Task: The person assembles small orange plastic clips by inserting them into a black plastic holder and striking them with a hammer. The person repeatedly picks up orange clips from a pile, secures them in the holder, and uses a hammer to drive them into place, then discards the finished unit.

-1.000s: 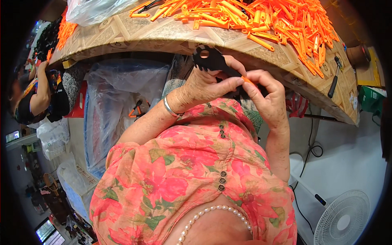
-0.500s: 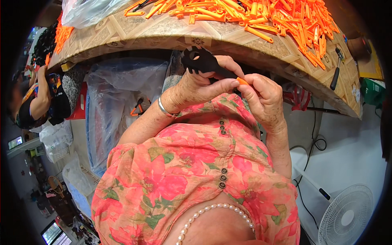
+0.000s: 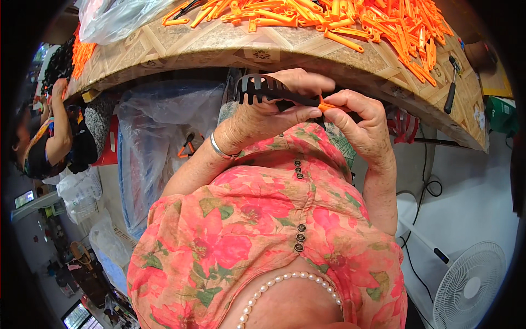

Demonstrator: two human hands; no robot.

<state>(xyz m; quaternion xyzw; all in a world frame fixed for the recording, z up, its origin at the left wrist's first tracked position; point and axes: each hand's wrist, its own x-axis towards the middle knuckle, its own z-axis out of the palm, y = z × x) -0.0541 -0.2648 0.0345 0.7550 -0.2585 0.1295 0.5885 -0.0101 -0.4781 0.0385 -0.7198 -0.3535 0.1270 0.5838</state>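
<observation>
A black pasta server [image 3: 257, 85] with a row of prongs lies across my left hand [image 3: 255, 120], its head pointing left. The left thumb presses along its handle, while the left forefinger is raised and blurred. Between my right thumb and forefinger, my right hand [image 3: 366, 126] pinches a small orange plastic piece [image 3: 324, 106] at the handle's end. The fingers cover most of that piece. Both hands are just off the table's near edge, in front of my body.
Orange plastic handles [image 3: 383, 27] are heaped on the patterned table [image 3: 219, 44]. A hammer [image 3: 451, 85] lies at its right. Left of me stands a plastic-lined container [image 3: 139, 131] with black-and-orange pieces. Another person [image 3: 55, 134] works farther left; a white fan [image 3: 471, 288] stands lower right.
The pasta server has rolled, so its prongs show more plainly. My left forefinger has lifted from the handle. My right hand has shifted slightly right and still pinches the orange piece.
</observation>
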